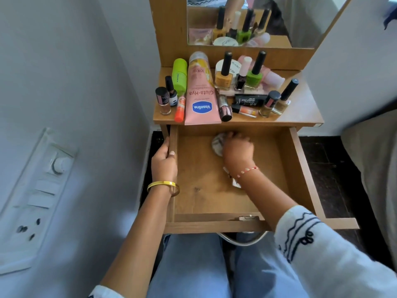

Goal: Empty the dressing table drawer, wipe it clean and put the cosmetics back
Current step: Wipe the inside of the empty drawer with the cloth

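A white switch panel is sitting on the wall at the far left, blurred toward its lower end. Next to it, the person's left hand, with a yellow bangle on the wrist, is gripping the left wall of the open drawer, fingers curling over the outer face and the thumb lying on the top edge. On the table top above, the cosmetics are standing crowded: a dark-capped nail polish at the left corner, a lime green tube behind it, an orange stick lying along the side of a large pink Vaseline tube, whose label is facing away and reading upside down. Moving right, yellow nail polish and green nail polish are standing in front of a white jar that is mostly hidden behind them, and a black makeup stick box is lying flat in front. Inside the drawer, the right hand is pressing down on a crumpled grey cloth near the back wall, its fingers curling round the cloth; motion blur is smearing both, and most of the cloth is covered by the hand. A small pale object under the right wrist is too blurred to identify. The mirror is being cut off by the top edge, and the drawer's metal handle is partly hidden below the front panel.
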`<act>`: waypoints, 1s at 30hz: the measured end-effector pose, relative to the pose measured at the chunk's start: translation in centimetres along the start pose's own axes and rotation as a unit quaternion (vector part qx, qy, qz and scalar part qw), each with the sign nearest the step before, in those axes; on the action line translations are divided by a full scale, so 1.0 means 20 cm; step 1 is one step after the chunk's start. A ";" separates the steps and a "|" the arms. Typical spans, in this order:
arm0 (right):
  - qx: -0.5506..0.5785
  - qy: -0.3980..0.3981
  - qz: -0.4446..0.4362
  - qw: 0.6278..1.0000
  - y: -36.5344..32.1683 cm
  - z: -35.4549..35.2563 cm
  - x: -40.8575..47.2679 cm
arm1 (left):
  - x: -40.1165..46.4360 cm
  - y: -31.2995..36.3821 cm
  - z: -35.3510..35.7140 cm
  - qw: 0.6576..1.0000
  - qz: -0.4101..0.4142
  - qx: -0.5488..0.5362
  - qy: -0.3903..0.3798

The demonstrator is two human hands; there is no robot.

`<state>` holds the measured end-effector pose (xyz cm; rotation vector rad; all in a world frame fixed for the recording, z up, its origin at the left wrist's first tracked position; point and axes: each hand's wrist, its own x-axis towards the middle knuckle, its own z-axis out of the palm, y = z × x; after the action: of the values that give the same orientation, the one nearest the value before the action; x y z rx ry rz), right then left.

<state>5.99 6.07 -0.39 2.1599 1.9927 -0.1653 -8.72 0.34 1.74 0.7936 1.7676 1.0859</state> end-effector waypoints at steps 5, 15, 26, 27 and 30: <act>0.113 -0.057 -0.017 0.992 -0.01 -0.09 -0.03 | 0.00 0.03 -0.02 0.996 -0.044 -0.071 -0.019; 0.730 -0.144 0.074 0.664 -0.38 -0.10 -0.16 | 0.03 0.01 -0.03 0.982 -0.090 -0.159 -0.036; 0.574 -0.360 -0.072 0.732 -0.18 -0.05 -0.32 | 0.08 -0.01 -0.04 0.963 -0.147 -0.219 -0.056; 0.588 -0.324 -0.048 0.740 -0.21 -0.05 -0.27 | 0.08 -0.01 -0.04 0.964 -0.147 -0.214 -0.052; 0.683 -0.214 0.075 0.694 -0.31 -0.05 -0.09 | 0.07 0.00 -0.04 0.973 -0.137 -0.182 -0.046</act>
<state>-0.38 4.90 0.56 2.3722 1.3669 -2.5083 -10.04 1.25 1.42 0.3582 1.4875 1.1211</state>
